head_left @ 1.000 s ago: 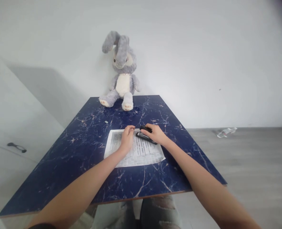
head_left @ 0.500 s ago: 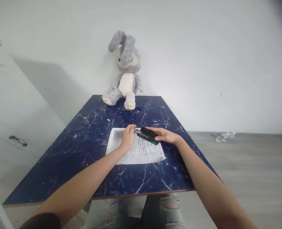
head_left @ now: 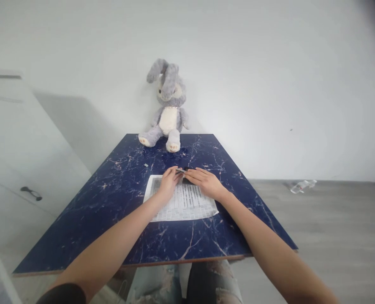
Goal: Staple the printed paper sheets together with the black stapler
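A black stapler is over the top part of a printed sheet of paper, mostly hidden under my right hand. My right hand is laid over it, fingers pointing left and wrapped across its top. A thin silvery strip sticks out from the stapler's left end. My left hand pinches around this strip with its fingertips, close to the right fingertips. Whether the strip is part of the stapler or a row of staples, I cannot tell.
A grey plush rabbit sits at the far edge of the dark blue marbled table, against the wall. A tiny pale piece lies left of centre. Clear plastic lies on the floor at right; a white cabinet stands at left.
My right hand has shifted left and over the stapler, now covering most of it. Both hands are closer together. The whole view has tilted slightly upward.
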The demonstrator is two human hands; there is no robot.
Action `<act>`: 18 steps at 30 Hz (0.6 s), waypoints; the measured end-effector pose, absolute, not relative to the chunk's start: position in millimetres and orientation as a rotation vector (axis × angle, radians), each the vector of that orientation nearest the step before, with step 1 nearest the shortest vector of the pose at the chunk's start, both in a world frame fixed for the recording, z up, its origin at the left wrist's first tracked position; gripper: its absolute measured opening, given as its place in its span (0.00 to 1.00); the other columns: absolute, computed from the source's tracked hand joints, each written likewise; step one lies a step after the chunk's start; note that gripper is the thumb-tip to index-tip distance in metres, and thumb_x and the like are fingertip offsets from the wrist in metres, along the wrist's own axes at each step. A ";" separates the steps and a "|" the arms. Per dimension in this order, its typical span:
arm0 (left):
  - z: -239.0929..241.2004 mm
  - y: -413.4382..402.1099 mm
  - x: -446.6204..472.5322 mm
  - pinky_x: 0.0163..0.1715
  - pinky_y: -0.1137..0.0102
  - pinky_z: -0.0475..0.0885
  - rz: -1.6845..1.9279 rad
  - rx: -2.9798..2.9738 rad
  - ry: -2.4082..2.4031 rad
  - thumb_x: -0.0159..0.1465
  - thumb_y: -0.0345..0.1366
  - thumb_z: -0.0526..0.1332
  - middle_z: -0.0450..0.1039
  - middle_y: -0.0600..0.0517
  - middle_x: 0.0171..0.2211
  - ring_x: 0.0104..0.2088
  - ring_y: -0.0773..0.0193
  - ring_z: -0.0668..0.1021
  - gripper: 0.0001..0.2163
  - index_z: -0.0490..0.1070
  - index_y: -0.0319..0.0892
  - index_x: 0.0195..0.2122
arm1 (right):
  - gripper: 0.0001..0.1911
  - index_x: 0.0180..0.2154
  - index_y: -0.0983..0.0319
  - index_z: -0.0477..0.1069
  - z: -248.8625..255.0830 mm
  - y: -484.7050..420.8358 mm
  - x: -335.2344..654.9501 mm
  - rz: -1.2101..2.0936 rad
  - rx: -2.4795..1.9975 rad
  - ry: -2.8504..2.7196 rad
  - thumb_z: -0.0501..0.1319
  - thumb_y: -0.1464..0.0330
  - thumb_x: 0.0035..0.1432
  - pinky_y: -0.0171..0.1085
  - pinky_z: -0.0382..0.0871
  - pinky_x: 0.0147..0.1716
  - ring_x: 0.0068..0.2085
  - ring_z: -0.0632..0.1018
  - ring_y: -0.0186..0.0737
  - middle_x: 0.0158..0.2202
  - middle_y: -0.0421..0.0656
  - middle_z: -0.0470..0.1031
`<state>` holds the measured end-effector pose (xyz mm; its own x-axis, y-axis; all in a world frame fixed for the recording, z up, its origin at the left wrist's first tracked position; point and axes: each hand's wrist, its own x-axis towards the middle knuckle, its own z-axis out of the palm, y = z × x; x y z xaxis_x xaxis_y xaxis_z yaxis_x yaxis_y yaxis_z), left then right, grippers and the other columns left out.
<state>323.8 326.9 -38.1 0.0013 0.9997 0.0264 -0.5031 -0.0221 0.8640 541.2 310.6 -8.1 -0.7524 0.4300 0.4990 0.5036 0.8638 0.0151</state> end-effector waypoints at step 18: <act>-34.9 318.5 307.0 0.38 0.59 0.83 1.589 1.321 1.027 0.72 0.42 0.61 0.82 0.41 0.42 0.34 0.57 0.86 0.11 0.72 0.40 0.47 | 0.36 0.61 0.59 0.72 -29.8 333.9 578.6 0.064 -1.124 -1.906 0.53 0.78 0.50 0.54 0.68 0.65 0.62 0.76 0.51 0.62 0.48 0.74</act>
